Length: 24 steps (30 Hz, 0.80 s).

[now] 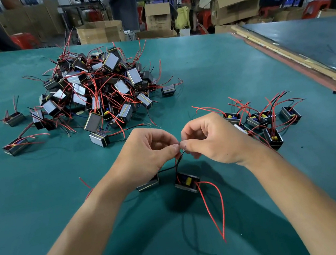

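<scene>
i see my left hand (151, 151) and right hand (210, 140) pinching wire ends (181, 150) together above two small black modules (187, 182) on the green table (43, 200), a big pile (96, 90) behind.

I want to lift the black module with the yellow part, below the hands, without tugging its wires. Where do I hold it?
Probably take your grip across the black module's two long side walls, coming from above. Its open top faces up, wires leave at both ends, and the side walls look flat and bare.
</scene>
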Available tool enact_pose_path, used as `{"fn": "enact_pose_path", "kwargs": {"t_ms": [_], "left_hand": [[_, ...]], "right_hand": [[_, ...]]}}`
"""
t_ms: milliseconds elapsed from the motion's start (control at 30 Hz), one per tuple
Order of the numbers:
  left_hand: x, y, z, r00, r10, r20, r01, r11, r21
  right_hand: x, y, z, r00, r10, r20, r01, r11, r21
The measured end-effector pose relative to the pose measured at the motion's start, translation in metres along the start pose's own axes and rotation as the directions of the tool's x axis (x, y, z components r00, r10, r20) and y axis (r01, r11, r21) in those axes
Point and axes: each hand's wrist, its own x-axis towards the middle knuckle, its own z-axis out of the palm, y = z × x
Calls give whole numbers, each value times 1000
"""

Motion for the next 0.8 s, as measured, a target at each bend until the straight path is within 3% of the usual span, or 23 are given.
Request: {"fn": "enact_pose_path", "kwargs": {"t_ms": [167, 400, 500, 600, 667, 800], "left_hand": [[1, -6, 4, 978, 198, -70, -179, 960, 216], [3, -6, 2, 984, 152, -94, -138, 980, 144], [0, -6, 6, 973, 214, -82, -193, 959, 210], [-2, -5, 10, 964, 251, -83, -227, 948, 221], [-1, -5, 9, 969, 231, -89, -212, 961, 178], [3, -5, 4, 985, 101, -137, -99, 995, 19]], "right_hand": [[1, -1, 1, 973, 207, 101, -228, 928, 296], [2, -2, 2, 989, 148, -4, -142, 957, 251], [3, -2, 0, 965, 254, 63, -261, 929, 263], [1, -5, -4, 904, 374, 210, -426, 836, 346], [1, -3, -4, 919, 350, 182, -393, 856, 337], [3, 1, 4, 988, 99, -117, -82, 986, 142]]}}
